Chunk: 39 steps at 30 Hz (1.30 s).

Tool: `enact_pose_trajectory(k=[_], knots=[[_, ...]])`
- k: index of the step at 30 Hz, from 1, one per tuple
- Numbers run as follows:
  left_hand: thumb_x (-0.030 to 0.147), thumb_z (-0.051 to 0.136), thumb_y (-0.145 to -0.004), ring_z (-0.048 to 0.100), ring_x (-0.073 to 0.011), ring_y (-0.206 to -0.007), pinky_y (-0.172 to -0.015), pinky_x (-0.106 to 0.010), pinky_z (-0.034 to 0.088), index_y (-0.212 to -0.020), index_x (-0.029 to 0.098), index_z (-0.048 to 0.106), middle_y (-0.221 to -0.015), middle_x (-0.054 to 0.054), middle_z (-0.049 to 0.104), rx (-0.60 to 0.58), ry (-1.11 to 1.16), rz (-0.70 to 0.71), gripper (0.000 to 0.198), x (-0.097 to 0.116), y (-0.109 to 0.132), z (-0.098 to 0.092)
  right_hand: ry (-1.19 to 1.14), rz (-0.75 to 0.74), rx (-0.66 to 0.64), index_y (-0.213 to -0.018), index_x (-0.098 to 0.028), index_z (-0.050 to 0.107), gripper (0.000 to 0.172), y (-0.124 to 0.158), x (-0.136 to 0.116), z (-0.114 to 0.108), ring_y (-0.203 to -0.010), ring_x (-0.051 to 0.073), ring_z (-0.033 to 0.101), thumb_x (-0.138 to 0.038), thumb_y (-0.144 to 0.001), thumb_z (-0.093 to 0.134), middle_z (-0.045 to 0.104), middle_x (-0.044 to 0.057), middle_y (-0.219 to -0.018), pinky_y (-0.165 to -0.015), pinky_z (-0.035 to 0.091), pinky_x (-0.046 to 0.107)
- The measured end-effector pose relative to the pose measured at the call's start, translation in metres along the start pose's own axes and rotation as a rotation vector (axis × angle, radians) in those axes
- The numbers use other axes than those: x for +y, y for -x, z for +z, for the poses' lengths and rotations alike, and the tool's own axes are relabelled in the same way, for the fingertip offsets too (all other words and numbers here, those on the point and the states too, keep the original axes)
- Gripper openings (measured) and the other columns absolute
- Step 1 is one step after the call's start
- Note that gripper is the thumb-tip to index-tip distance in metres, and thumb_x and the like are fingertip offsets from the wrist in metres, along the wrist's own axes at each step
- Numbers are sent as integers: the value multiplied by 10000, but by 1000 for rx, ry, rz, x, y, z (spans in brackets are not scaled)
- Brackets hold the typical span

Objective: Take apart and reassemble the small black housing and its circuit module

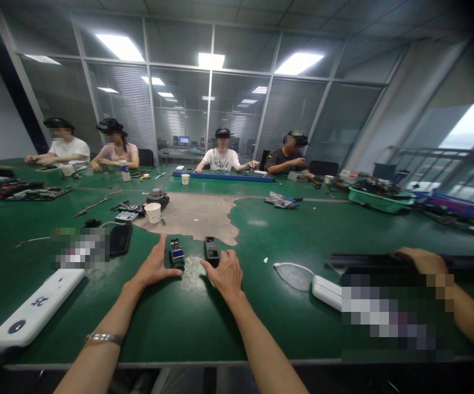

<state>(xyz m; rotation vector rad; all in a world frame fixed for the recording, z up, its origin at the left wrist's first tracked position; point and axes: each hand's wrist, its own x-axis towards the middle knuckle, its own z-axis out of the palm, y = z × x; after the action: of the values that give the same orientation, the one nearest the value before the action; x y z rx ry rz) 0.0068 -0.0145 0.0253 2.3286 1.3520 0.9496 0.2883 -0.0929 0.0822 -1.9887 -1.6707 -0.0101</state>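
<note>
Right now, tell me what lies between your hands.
In the head view, a blue gadget lies between the left hand and right hand, near the left thumb; a black gadget sits by the right.

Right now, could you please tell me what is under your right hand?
Only green table shows around the right hand; a black device sits at its fingertips. Anything beneath the palm is covered.

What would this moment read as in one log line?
left hand: open, beside blue module | right hand: open, at black module | surface: green table
</note>
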Motion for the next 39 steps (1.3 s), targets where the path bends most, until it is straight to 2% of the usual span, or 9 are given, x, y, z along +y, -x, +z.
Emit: enact_pose_trajectory(k=[4,10,13,17,22,28,39], knots=[[665,912,-711,189,-468,-1610,-1283,-648,227,-1672,201,-206,-1746,-309,82,11,2,13,1545,-2,0,1,2,11,21,-1180,-146,710,609,-1,2,2,-1143,308,658,-666,-866,753,628,170,-1273,-907,525,356],[652,939,-674,202,-477,-1603,-1287,-645,231,-1688,200,-150,-1750,-295,93,37,30,17,1555,-2,0,1,-83,-31,10,-1130,-164,753,401,-3,2,6,-1155,285,666,-514,-939,714,630,162,-1326,-924,523,337],[656,935,-676,201,-475,-1604,-1286,-649,233,-1689,194,-146,-1745,-297,123,29,28,12,1552,-1,-1,0,-178,-48,47,-1129,-155,758,379,-4,-5,4,-1149,279,675,-485,-954,699,642,159,-1313,-957,521,334],[646,941,-665,225,-491,-1594,-1273,-666,248,-1696,185,-105,-1733,-302,176,40,48,7,1539,2,-1,-1,-324,-98,64,-1142,-157,756,388,-6,-29,-2,-1116,263,687,-491,-956,696,664,136,-1257,-978,521,330],[611,936,-681,245,-491,-1589,-1258,-671,267,-1689,198,-128,-1733,-300,171,37,56,11,1523,6,0,-1,-409,-156,13,-1061,-174,770,355,-7,-70,0,-1095,253,686,-495,-912,746,671,125,-1224,-979,522,332],[570,929,-704,324,-491,-1557,-1235,-669,310,-1685,202,-152,-1702,-294,264,47,89,23,1505,4,1,0,-349,-165,-47,-1023,-163,769,383,-6,-96,7,-1059,258,682,-521,-889,750,663,143,-1211,-938,530,346],[542,902,-726,316,-485,-1560,-1241,-655,317,-1677,164,-183,-1711,-297,237,45,56,58,1492,-3,0,4,-221,-132,-161,-1081,-147,769,444,-5,-104,8,-1090,296,679,-547,-893,736,674,164,-1189,-929,528,369]])
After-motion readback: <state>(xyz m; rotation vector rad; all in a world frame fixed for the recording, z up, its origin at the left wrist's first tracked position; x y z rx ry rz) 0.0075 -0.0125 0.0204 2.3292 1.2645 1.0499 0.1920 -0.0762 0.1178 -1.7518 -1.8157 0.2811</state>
